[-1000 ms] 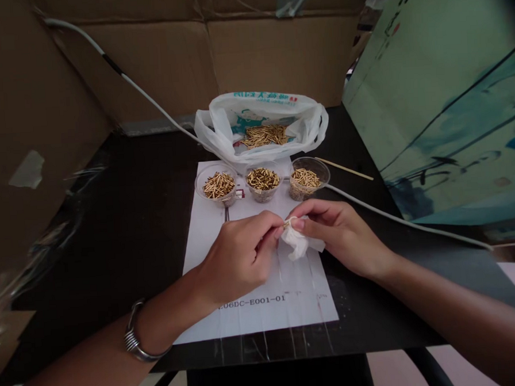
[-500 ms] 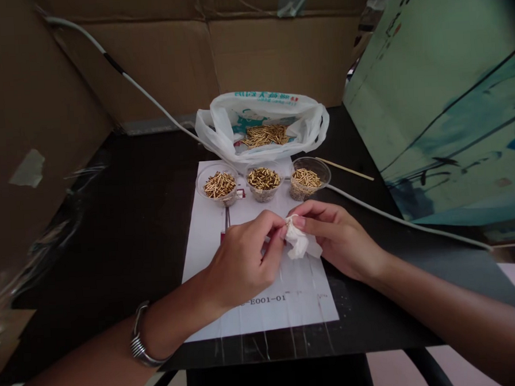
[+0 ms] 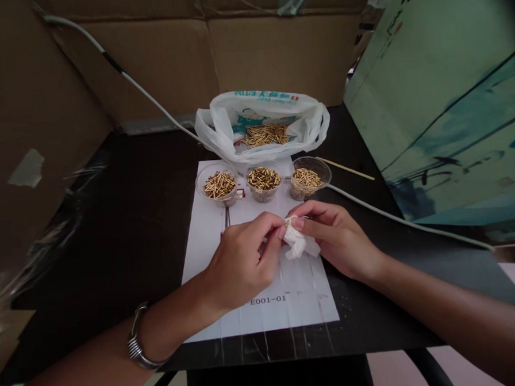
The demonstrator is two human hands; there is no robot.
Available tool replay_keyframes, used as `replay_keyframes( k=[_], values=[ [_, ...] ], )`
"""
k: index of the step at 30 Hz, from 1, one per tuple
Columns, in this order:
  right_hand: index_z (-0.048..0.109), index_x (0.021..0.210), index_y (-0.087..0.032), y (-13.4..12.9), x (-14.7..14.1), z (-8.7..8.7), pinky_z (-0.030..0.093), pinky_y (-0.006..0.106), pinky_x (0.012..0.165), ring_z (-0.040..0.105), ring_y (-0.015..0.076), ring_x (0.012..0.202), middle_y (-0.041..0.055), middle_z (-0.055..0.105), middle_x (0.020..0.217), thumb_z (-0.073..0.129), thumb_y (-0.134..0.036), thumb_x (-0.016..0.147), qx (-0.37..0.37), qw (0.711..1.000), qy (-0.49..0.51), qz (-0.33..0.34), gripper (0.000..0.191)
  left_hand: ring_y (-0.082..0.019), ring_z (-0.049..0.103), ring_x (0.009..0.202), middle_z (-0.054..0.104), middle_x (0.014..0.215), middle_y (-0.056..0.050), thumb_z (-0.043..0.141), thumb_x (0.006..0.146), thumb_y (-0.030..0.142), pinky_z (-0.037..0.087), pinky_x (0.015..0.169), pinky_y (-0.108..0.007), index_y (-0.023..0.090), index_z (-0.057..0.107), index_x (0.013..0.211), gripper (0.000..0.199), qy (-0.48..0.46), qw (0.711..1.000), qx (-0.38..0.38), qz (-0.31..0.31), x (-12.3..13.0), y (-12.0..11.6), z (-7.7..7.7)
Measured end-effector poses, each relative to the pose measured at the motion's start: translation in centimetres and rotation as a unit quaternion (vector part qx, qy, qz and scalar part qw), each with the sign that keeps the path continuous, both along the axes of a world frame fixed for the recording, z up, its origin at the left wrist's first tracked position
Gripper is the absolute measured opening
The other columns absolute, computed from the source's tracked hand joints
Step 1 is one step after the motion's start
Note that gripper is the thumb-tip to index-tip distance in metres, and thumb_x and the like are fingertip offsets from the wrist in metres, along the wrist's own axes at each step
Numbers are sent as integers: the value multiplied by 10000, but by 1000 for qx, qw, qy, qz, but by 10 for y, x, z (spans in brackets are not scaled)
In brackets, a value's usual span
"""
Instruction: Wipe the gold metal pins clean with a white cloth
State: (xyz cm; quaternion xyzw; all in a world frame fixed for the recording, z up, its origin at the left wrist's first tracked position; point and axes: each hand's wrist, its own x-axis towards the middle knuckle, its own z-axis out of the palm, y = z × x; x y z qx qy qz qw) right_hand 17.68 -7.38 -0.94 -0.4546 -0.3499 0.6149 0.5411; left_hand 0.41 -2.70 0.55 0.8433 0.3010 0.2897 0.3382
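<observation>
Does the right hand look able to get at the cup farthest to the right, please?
Probably yes: the right hand is just in front of that cup, and nothing covers its open top. However, the hand holds a white tissue, which may hinder picking.

Dark tabletop [image 3: 112, 223] is lying open left of the paper sheet [image 3: 259, 322]. Ahead of the left hand [image 3: 247, 257] and right hand [image 3: 344, 237], three filled cups [image 3: 264, 194] are standing in a row, leaving narrow gaps. A white cable [image 3: 414, 226] is crossing beyond the right hand; cardboard [image 3: 147, 66] is walling the back.
</observation>
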Motion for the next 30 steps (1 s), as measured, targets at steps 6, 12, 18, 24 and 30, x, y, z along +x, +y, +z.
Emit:
replay_keyframes(
  k=[6, 12, 18, 24, 30],
  values=[
    [660, 836, -155, 1, -1, -4, 447, 223, 609, 568, 94, 651, 9, 639, 744, 723, -257, 754, 22, 1000, -16, -8, 145, -81, 528, 520, 606, 625, 26, 502, 892, 182, 408, 508, -200, 161, 610, 870, 113, 15, 1000, -6, -2, 0, 2, 2],
    [650, 830, -157, 0, -3, -3, 434, 227, 562, 553, 102, 614, 13, 629, 713, 728, -292, 739, 20, 998, -48, -23, 181, -86, 520, 503, 605, 606, 22, 511, 875, 155, 410, 514, -210, 155, 632, 844, 125, 11, 1000, -3, 8, 2, 1, 3],
    [649, 809, -146, 0, -6, -1, 431, 217, 544, 541, 99, 601, 17, 626, 702, 737, -292, 730, 28, 996, -74, -46, 188, -67, 501, 487, 608, 612, 37, 530, 863, 148, 383, 503, -204, 161, 638, 850, 109, -3, 999, 17, 29, 3, 0, -1],
    [667, 823, -152, -4, -9, -3, 450, 230, 608, 559, 112, 664, 30, 649, 747, 715, -280, 764, 59, 987, -141, -48, 149, -62, 475, 472, 573, 575, 47, 534, 859, 167, 363, 488, -208, 164, 619, 812, 97, 20, 998, 25, 57, 3, 1, 0],
    [675, 868, -167, -5, -9, -3, 453, 229, 639, 567, 114, 714, 35, 666, 816, 685, -281, 800, 67, 984, -161, -35, 133, -61, 538, 505, 601, 607, 43, 525, 887, 193, 401, 477, -179, 170, 613, 845, 100, 3, 999, -26, 39, 1, 10, -3]
  ],
)
